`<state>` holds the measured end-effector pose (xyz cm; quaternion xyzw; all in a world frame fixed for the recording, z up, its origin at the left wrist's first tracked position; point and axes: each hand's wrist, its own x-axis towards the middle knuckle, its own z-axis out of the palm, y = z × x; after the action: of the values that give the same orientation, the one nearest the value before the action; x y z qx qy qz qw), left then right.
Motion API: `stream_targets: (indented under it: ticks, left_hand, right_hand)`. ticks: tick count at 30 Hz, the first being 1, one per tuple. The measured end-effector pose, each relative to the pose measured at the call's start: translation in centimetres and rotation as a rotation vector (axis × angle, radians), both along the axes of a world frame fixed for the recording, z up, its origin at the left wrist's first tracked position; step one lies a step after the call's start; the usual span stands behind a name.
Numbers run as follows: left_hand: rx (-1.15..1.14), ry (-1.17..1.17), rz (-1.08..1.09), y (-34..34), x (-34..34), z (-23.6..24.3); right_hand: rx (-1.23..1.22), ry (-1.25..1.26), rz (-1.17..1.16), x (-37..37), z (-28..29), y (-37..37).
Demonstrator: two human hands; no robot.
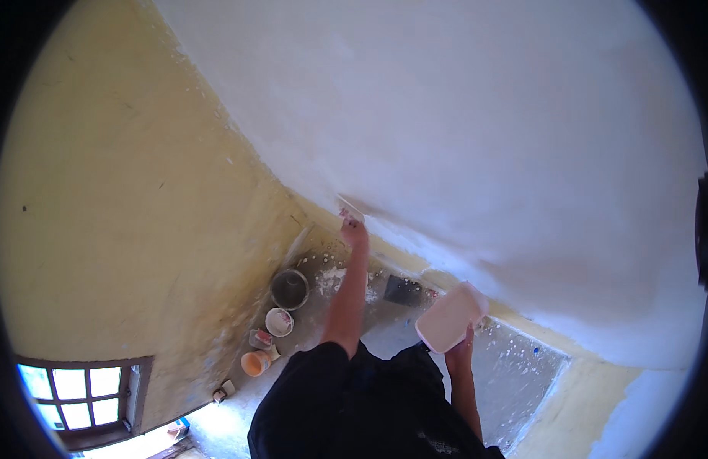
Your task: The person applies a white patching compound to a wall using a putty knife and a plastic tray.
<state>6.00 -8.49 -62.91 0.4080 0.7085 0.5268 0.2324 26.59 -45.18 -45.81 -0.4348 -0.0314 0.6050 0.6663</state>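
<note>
My left hand [354,229] is raised to the wall, closed on a thin, flat filling knife [351,205] whose edge meets the white coating near its lower left border. Pale smears mark the fingers. My right hand [460,348] grips a pale pink, round-cornered rectangular tray [450,317] from below, in front of my body on the right. Whether anything lies in the tray I cannot tell. The white-coated wall [476,138] rises ahead, with a yellow strip left along its foot.
A yellow wall [132,176] meets it at the left. Along its foot stand a dark bucket [290,289], a white bucket [279,322], a small reddish container [260,339] and an orange bucket [254,363]. A dark panel [403,291] lies on the spattered floor [507,375]. A window [82,394] is lower left.
</note>
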Motion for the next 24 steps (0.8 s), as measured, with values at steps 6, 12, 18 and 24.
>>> stream_targets:
  ticks: [6, 12, 18, 24]
  left_hand:
    - [-0.25, 0.033, -0.294, -9.4, 13.5, 8.4]
    - [-0.051, -0.132, -0.089, -8.7, 3.9, -4.1]
    - [-0.391, -1.303, -0.222, 3.4, -5.3, -10.5]
    - [-0.272, -1.331, -0.308, 4.4, -4.1, -4.7]
  right_hand:
    - [-0.01, -0.014, -0.161, 0.1, -0.3, -1.7]
    - [-0.022, -0.015, -0.065, 0.0, -0.2, 0.0]
    - [-0.001, 0.003, -0.063, 0.1, 0.9, 1.0]
    - [0.015, -0.017, -0.077, 0.0, 0.4, -0.2]
